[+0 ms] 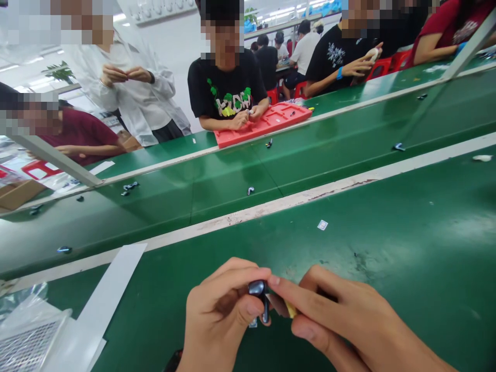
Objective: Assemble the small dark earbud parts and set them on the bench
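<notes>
Between the thumb and fingers of my left hand (222, 305) is a dark, glossy wireless earbud (257, 288), its stem pointing down. My right hand (344, 312) pinches a small flat blade with a yellow grip (290, 309); most of the grip is hidden by the fingers. The blade's tip is right beside the earbud's stem, but I cannot tell whether they touch. My right index fingertip meets the fingers of my left hand just above the earbud. Below the earbud, part of a small pale printed piece shows, partly hidden by my left hand.
Beyond a pale rail (294, 200) runs a green conveyor belt (217, 199) carrying scattered earbuds (250, 190). A small printed label (322, 225) lies on my green bench. White strips (112, 289) and a white mesh tray (29, 343) are at left. Across, a person works over a red tray (263, 126).
</notes>
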A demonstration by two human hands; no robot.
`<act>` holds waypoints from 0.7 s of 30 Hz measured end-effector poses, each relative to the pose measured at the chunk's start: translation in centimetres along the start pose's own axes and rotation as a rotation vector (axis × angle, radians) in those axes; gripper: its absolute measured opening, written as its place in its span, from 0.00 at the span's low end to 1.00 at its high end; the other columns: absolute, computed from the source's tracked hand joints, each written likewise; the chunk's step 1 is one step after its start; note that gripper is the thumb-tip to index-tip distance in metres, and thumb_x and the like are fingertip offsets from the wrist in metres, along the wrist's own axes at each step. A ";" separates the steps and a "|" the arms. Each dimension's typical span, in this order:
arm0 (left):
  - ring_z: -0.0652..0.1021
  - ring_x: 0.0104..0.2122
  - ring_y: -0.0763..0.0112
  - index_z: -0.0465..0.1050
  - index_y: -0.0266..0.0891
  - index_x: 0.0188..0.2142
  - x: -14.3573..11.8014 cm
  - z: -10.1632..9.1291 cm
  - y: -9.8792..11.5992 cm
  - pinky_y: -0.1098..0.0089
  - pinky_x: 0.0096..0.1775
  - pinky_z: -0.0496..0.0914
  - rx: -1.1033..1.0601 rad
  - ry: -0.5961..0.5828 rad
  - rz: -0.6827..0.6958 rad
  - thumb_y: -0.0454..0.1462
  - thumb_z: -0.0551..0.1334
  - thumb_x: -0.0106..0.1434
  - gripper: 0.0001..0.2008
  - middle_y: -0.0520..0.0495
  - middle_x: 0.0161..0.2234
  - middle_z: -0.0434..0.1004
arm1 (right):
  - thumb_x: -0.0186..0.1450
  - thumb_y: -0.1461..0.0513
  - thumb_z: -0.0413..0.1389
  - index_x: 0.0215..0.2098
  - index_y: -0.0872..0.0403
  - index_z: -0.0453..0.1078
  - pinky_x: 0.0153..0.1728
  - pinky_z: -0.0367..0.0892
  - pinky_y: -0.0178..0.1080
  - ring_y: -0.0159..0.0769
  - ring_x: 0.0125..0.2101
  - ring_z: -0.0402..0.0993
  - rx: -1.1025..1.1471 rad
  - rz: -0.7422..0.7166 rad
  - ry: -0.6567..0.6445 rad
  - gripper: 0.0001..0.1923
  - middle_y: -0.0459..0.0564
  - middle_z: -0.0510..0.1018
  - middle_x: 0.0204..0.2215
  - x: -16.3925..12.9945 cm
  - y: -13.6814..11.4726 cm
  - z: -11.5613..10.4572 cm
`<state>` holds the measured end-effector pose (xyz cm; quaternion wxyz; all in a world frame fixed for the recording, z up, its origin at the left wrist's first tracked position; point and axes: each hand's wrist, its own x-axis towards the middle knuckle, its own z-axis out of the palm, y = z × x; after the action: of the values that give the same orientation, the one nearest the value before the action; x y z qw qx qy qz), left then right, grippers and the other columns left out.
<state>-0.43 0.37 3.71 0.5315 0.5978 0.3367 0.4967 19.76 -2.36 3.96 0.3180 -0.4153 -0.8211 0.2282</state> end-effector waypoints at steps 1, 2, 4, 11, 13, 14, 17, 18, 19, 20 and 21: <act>0.79 0.23 0.75 0.83 0.46 0.44 0.0 0.2 0.1 0.76 0.25 0.76 -0.016 0.031 -0.007 0.41 0.67 0.64 0.10 0.46 0.37 0.77 | 0.76 0.57 0.44 0.62 0.49 0.67 0.27 0.72 0.33 0.34 0.27 0.74 -0.008 0.000 -0.003 0.21 0.49 0.74 0.30 0.0 0.0 0.1; 0.78 0.22 0.75 0.84 0.46 0.43 -0.1 0.5 0.1 0.76 0.24 0.76 -0.034 0.070 -0.018 0.42 0.68 0.63 0.10 0.46 0.36 0.77 | 0.76 0.57 0.44 0.63 0.49 0.67 0.27 0.72 0.33 0.34 0.27 0.74 -0.011 0.000 -0.005 0.21 0.50 0.74 0.30 0.0 0.0 0.2; 0.77 0.19 0.77 0.85 0.45 0.40 -0.1 1.0 0.4 0.76 0.22 0.76 -0.068 0.148 -0.041 0.44 0.69 0.61 0.10 0.47 0.34 0.78 | 0.76 0.57 0.45 0.63 0.48 0.67 0.27 0.72 0.33 0.34 0.28 0.75 -0.004 0.003 0.005 0.21 0.49 0.74 0.31 0.0 0.0 0.3; 0.79 0.18 0.72 0.84 0.43 0.37 -0.5 1.5 1.1 0.77 0.21 0.75 -0.114 0.187 -0.154 0.45 0.71 0.57 0.12 0.49 0.21 0.81 | 0.75 0.58 0.45 0.60 0.47 0.70 0.24 0.71 0.34 0.34 0.25 0.73 -0.018 0.016 0.026 0.19 0.49 0.74 0.29 -0.2 -0.2 0.1; 0.80 0.19 0.71 0.84 0.42 0.37 -0.5 1.3 1.0 0.76 0.23 0.76 -0.100 0.191 -0.155 0.45 0.73 0.56 0.12 0.49 0.21 0.82 | 0.75 0.58 0.45 0.61 0.47 0.69 0.25 0.72 0.34 0.34 0.26 0.74 -0.031 0.007 0.012 0.20 0.50 0.74 0.30 -0.3 -0.2 0.0; 0.80 0.19 0.71 0.85 0.41 0.36 -0.5 1.2 1.0 0.76 0.24 0.76 -0.088 0.193 -0.149 0.44 0.73 0.55 0.12 0.49 0.21 0.82 | 0.76 0.57 0.44 0.62 0.48 0.68 0.25 0.72 0.33 0.34 0.26 0.74 -0.039 0.004 0.010 0.20 0.50 0.74 0.30 -0.3 -0.2 0.0; 0.80 0.19 0.72 0.85 0.42 0.37 -0.4 0.8 0.6 0.76 0.25 0.76 -0.068 0.165 -0.115 0.44 0.73 0.56 0.11 0.48 0.23 0.83 | 0.76 0.57 0.44 0.62 0.48 0.67 0.25 0.71 0.33 0.34 0.26 0.74 -0.068 0.003 -0.007 0.21 0.50 0.74 0.30 -0.2 -0.1 -0.1; 0.80 0.19 0.72 0.85 0.43 0.37 -0.3 0.7 0.4 0.77 0.24 0.75 -0.067 0.143 -0.105 0.44 0.72 0.57 0.11 0.48 0.24 0.83 | 0.76 0.57 0.44 0.62 0.48 0.68 0.24 0.71 0.33 0.34 0.25 0.74 -0.075 0.000 -0.013 0.21 0.50 0.74 0.30 -0.2 -0.1 -0.1; 0.80 0.19 0.73 0.85 0.44 0.38 -0.3 0.6 0.3 0.77 0.24 0.75 -0.064 0.125 -0.094 0.44 0.72 0.58 0.10 0.48 0.24 0.83 | 0.75 0.58 0.44 0.63 0.49 0.67 0.24 0.71 0.33 0.34 0.25 0.74 -0.080 -0.005 -0.018 0.21 0.50 0.74 0.30 -0.2 -0.1 0.0; 0.79 0.19 0.73 0.85 0.45 0.38 -0.3 0.6 0.1 0.78 0.24 0.74 -0.059 0.118 -0.085 0.44 0.72 0.58 0.10 0.48 0.24 0.82 | 0.75 0.58 0.45 0.63 0.49 0.67 0.24 0.71 0.33 0.34 0.25 0.74 -0.084 -0.008 -0.019 0.21 0.50 0.74 0.29 -0.1 0.0 0.0; 0.79 0.19 0.74 0.85 0.45 0.39 -0.2 0.5 0.0 0.78 0.23 0.73 -0.051 0.121 -0.076 0.44 0.72 0.59 0.10 0.49 0.24 0.82 | 0.75 0.59 0.45 0.63 0.49 0.67 0.23 0.71 0.33 0.34 0.25 0.74 -0.089 -0.010 -0.015 0.21 0.50 0.74 0.29 -0.1 0.0 0.0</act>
<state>0.02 -0.03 3.72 0.5438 0.5398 0.3779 0.5197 19.80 -2.43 3.93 0.2943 -0.4233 -0.8348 0.1931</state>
